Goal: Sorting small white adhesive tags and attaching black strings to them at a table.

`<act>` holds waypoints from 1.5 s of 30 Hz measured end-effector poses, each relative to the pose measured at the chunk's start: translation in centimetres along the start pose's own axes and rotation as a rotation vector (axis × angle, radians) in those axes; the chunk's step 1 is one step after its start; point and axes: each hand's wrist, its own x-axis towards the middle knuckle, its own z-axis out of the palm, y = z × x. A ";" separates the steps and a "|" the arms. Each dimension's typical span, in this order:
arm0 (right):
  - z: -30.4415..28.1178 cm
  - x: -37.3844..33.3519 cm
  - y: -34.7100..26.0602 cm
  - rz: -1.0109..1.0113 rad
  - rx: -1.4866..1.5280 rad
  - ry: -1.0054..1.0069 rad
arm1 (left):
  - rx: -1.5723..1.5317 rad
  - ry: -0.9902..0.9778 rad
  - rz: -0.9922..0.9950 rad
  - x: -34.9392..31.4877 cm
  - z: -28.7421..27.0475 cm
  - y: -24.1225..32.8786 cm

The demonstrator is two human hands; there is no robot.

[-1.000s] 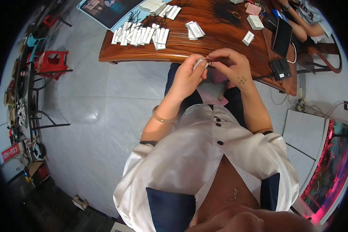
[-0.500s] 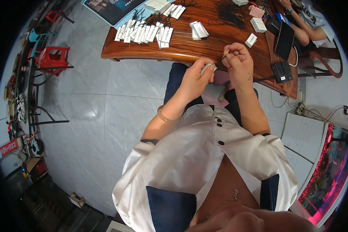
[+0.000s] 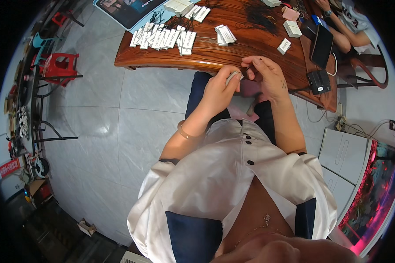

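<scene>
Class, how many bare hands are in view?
3: the wearer's left hand, holding a small white flat piece; the wearer's right hand, beside it; another person's hand, at upper right. Another may be hidden.

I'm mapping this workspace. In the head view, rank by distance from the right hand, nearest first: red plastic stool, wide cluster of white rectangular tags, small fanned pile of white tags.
1. Small fanned pile of white tags: on the brown wooden table, ahead-left.
2. Wide cluster of white tags: farther left.
3. Red plastic stool: far left, off the table.
</scene>
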 end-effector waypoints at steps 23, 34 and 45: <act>-0.5 1.2 -1.6 -0.249 -0.267 -0.084 | -0.182 -0.031 -0.151 0.7 0.1 -1.0; -0.6 0.2 0.9 -0.146 -0.311 -0.140 | 0.025 -0.060 -0.052 0.6 0.1 -1.0; -0.5 -0.5 0.7 -0.294 -0.492 -0.108 | 0.260 -0.147 -0.051 0.7 -0.4 -0.5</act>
